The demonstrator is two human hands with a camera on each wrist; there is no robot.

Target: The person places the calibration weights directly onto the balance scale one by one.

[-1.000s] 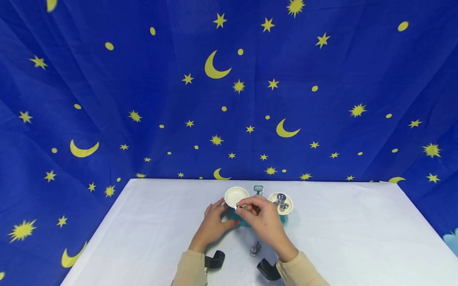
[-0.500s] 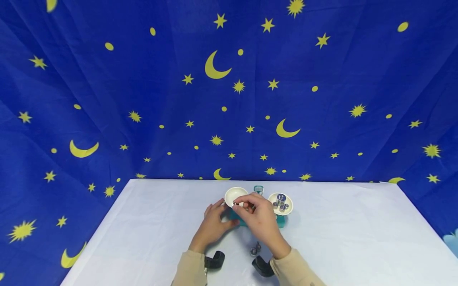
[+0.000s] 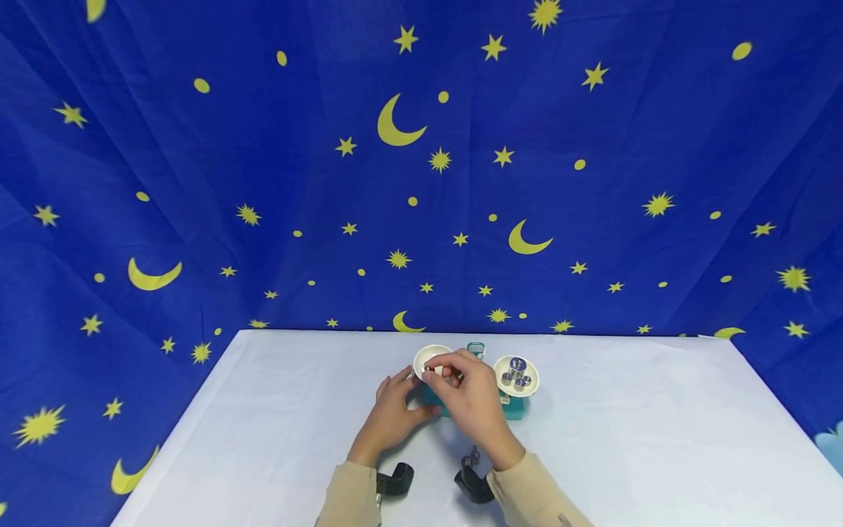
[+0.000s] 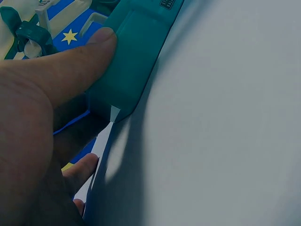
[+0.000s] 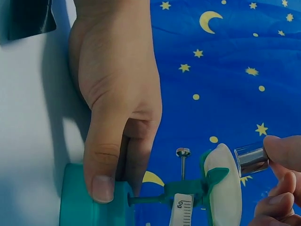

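A balance scale with a teal base (image 3: 515, 410) and two white pans stands near the table's far side. My left hand (image 3: 390, 421) grips the base's left end; in the left wrist view its thumb (image 4: 101, 47) lies on top and the other fingers reach behind. My right hand (image 3: 476, 399) pinches a small shiny metal weight (image 5: 251, 158) between thumb and index finger. This weight is right at the face of the left pan (image 5: 225, 188). Several metal weights (image 3: 518, 369) of differing sizes stand in the right pan (image 3: 532, 375).
On the white table (image 3: 626, 424), a few more metal weights (image 3: 470, 460) lie in front of the scale, partly behind the right wrist's black camera mount (image 3: 473, 487). Another black mount (image 3: 395, 479) sits at the left wrist. A blue star-patterned cloth (image 3: 593, 256) hangs behind.
My right hand has moved left and slightly away from me, bringing the pinched weight from the left pan's front edge to over the pan. The left hand has stayed on the base.
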